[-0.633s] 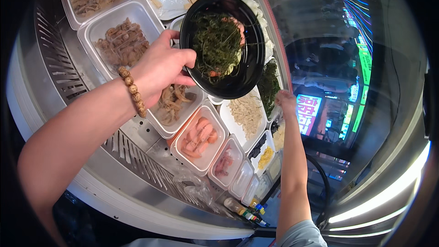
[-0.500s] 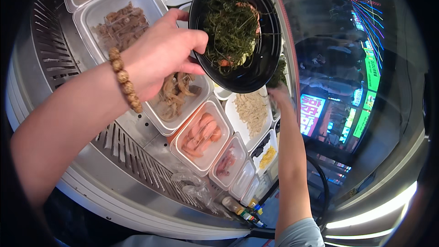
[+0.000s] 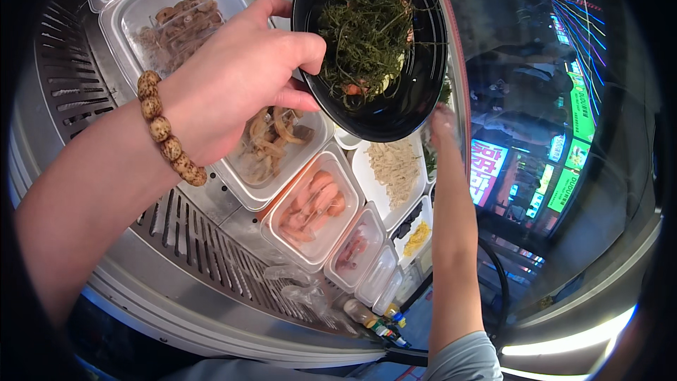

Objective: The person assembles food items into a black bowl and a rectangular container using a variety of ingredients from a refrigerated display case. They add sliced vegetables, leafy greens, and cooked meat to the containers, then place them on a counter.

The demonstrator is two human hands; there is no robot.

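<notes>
My left hand [image 3: 261,70], with a beaded bracelet at the wrist, grips the near-left rim of a black bowl [image 3: 423,88]. A tangle of dark green, stringy seaweed [image 3: 363,35] fills most of the bowl, with a few orange and pale pieces showing under it. The bowl is held tilted over the food containers. Past its right side reaches my right hand [image 3: 443,123], beside dark green leafy food [image 3: 429,152] near the glass. The bowl's edge and blur hide its fingers.
Below the bowl stand plastic tubs: brown sliced meat [image 3: 187,25], brown strips [image 3: 275,141], pink sausages [image 3: 314,204] and reddish pieces [image 3: 352,247]. A white tray holds pale shreds [image 3: 391,169]. Curved glass [image 3: 522,141] rises at the right; a slotted metal ledge [image 3: 190,233] runs along the near side.
The bowl and my left hand have shifted slightly to the right. My right hand has moved up and right, closer to the glass.
</notes>
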